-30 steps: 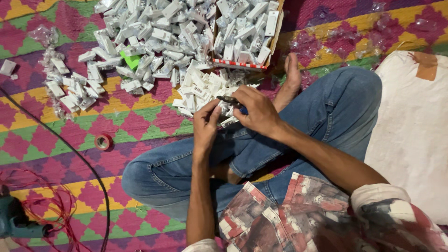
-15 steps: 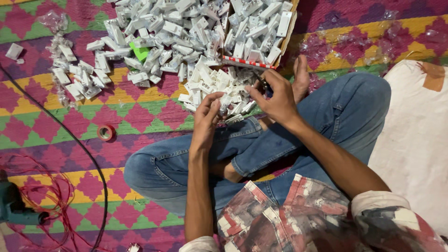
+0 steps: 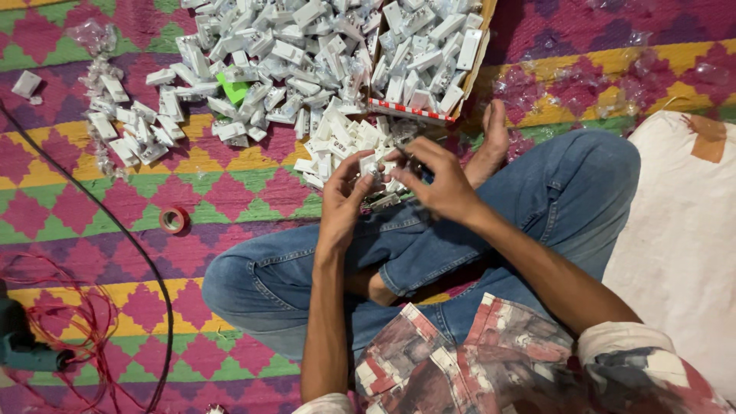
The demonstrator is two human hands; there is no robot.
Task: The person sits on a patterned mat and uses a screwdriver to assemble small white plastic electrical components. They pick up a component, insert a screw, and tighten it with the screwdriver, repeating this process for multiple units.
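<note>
I sit cross-legged in blue jeans on a patterned mat. My left hand (image 3: 343, 201) grips a small white plastic part (image 3: 371, 168) above my knees. My right hand (image 3: 434, 179) holds a thin dark tool (image 3: 404, 150) whose tip meets that part. Just beyond my hands lies a small heap of similar white parts (image 3: 337, 146). Behind it a much larger pile of white parts (image 3: 276, 54) spreads over the mat. A cardboard box (image 3: 469, 70) with several more white parts stands at the top right of the pile.
A red tape roll (image 3: 174, 220) lies on the mat at left, beside a black cable (image 3: 115, 222). Red wire (image 3: 69, 314) and a green tool (image 3: 23, 349) sit at the lower left. A white sack (image 3: 682, 238) lies at right. Clear plastic wrappers (image 3: 567, 77) are scattered beyond my foot.
My right hand went out toward the box and came back to the left hand, which now holds a white part against the tool. The view shifted slightly.
</note>
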